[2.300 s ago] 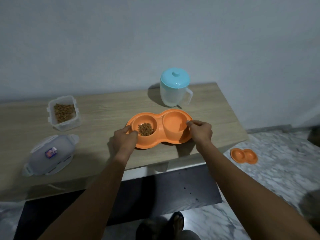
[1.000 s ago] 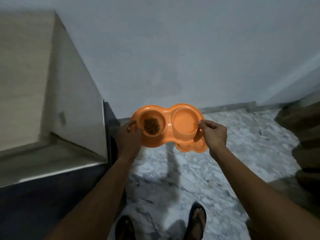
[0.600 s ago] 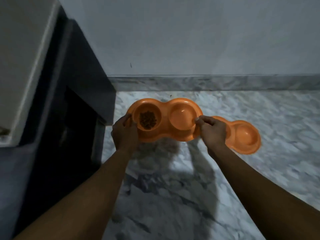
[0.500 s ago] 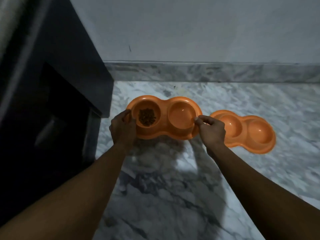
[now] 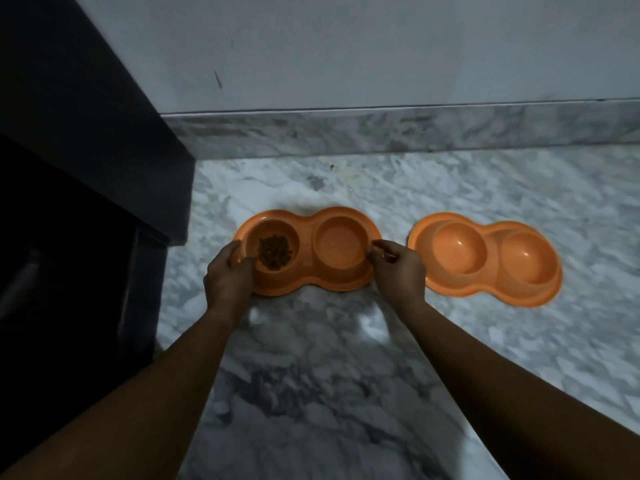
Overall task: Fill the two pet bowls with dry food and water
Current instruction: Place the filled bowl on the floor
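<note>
An orange double pet bowl [image 5: 306, 218] is low over the marble floor; whether it touches the floor I cannot tell. Its left well holds a small heap of brown dry food [image 5: 274, 252]. The right well shows a smooth orange bottom, and any water in it is not discernible. My left hand [image 5: 228, 275] grips the bowl's left end, thumb on the rim. My right hand [image 5: 398, 268] pinches the right end. A second orange double bowl [image 5: 481, 289] lies on the floor just to the right, both wells bare.
A dark cabinet side [image 5: 86, 150] stands close on the left. A marble skirting [image 5: 381, 129] and grey wall run behind the bowls. Grey-veined marble floor [image 5: 311, 375] stretches toward me and to the right.
I carried the filled bowl off the wooden table, turned right and lowered it down to the floor beside the second bowl. Both hands have kept their hold throughout.
</note>
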Demonstrator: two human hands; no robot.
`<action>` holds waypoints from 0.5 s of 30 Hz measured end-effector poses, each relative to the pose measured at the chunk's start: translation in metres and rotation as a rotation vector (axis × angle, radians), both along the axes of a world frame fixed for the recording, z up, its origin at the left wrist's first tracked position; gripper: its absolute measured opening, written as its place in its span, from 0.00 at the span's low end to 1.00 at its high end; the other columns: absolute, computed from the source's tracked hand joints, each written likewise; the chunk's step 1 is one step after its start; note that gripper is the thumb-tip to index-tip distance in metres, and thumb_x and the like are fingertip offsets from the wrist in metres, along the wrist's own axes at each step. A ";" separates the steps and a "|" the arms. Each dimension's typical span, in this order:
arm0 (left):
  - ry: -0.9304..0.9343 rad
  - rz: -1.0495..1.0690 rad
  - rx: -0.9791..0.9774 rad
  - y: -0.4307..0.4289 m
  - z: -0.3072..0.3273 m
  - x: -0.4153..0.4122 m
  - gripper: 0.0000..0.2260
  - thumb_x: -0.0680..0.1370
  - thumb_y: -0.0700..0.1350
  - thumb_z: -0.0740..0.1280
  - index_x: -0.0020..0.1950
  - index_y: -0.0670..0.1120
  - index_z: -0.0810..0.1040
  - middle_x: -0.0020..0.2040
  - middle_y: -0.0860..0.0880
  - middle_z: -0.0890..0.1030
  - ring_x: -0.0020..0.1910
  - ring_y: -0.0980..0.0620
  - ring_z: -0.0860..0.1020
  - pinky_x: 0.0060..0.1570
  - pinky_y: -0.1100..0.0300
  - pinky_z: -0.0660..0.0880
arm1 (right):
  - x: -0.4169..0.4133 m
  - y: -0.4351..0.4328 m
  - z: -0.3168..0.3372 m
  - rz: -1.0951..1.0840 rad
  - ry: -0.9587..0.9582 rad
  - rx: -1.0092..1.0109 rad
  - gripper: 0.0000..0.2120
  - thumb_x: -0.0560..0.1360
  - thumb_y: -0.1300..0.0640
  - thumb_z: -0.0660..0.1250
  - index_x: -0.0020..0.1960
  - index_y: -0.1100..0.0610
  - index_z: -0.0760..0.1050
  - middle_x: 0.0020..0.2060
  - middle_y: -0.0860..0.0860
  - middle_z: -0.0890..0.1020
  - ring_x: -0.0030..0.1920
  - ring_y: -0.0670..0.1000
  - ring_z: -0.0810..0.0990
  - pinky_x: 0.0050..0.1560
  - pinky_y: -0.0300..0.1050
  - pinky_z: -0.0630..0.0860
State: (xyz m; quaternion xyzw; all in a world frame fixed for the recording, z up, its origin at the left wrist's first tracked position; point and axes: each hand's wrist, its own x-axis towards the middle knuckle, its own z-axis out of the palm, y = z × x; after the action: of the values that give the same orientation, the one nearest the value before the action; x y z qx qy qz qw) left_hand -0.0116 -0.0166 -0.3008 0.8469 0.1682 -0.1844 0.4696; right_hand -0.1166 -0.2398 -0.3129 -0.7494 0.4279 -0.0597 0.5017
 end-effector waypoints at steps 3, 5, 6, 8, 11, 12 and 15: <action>-0.207 -0.094 0.203 -0.015 0.006 -0.016 0.23 0.73 0.48 0.69 0.68 0.47 0.74 0.67 0.44 0.75 0.67 0.42 0.72 0.65 0.49 0.70 | -0.010 -0.005 0.006 0.027 0.013 -0.027 0.17 0.79 0.49 0.71 0.64 0.55 0.82 0.56 0.53 0.86 0.57 0.53 0.82 0.58 0.51 0.78; -0.353 -0.142 0.275 -0.037 0.015 -0.034 0.22 0.71 0.48 0.69 0.64 0.45 0.76 0.65 0.43 0.76 0.65 0.40 0.72 0.65 0.48 0.70 | -0.021 -0.014 0.016 0.001 -0.001 -0.066 0.16 0.78 0.48 0.71 0.62 0.54 0.82 0.56 0.51 0.85 0.55 0.50 0.82 0.56 0.47 0.77; -0.415 -0.169 0.270 -0.053 0.019 -0.045 0.20 0.70 0.49 0.68 0.61 0.45 0.77 0.62 0.43 0.78 0.63 0.40 0.74 0.63 0.47 0.71 | -0.028 -0.022 0.022 -0.037 -0.005 -0.084 0.16 0.78 0.48 0.72 0.61 0.54 0.83 0.55 0.51 0.85 0.54 0.49 0.82 0.55 0.45 0.77; -0.483 -0.267 0.215 -0.096 0.026 -0.068 0.19 0.68 0.50 0.66 0.57 0.46 0.79 0.56 0.44 0.80 0.58 0.42 0.76 0.62 0.49 0.71 | -0.045 -0.047 0.029 -0.146 -0.002 -0.121 0.15 0.76 0.47 0.72 0.59 0.54 0.84 0.54 0.51 0.85 0.53 0.51 0.82 0.53 0.45 0.76; -0.466 -0.407 0.071 -0.167 0.026 -0.098 0.21 0.69 0.54 0.65 0.57 0.45 0.80 0.54 0.44 0.81 0.56 0.42 0.77 0.60 0.54 0.69 | -0.073 -0.090 0.029 -0.305 0.027 -0.232 0.15 0.74 0.45 0.71 0.56 0.52 0.84 0.53 0.54 0.84 0.54 0.56 0.82 0.55 0.52 0.78; -0.421 -0.455 0.033 -0.191 0.025 -0.107 0.22 0.69 0.55 0.65 0.58 0.45 0.80 0.54 0.44 0.80 0.57 0.42 0.77 0.60 0.54 0.70 | -0.083 -0.105 0.029 -0.360 0.047 -0.271 0.17 0.74 0.44 0.70 0.58 0.52 0.82 0.54 0.55 0.82 0.55 0.57 0.81 0.55 0.54 0.78; -0.239 -0.504 0.134 -0.246 0.024 -0.118 0.26 0.72 0.55 0.68 0.66 0.45 0.75 0.62 0.43 0.77 0.63 0.42 0.75 0.61 0.52 0.70 | -0.106 -0.147 0.022 -0.521 0.190 -0.297 0.23 0.78 0.45 0.67 0.70 0.53 0.72 0.65 0.59 0.72 0.61 0.62 0.76 0.58 0.54 0.75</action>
State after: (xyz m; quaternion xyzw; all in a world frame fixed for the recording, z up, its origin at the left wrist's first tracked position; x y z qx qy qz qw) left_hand -0.1294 -0.2629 -0.2766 0.9069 -0.0924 -0.1826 0.3682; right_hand -0.2229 -0.3863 -0.2909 -0.6816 0.6373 -0.1778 0.3125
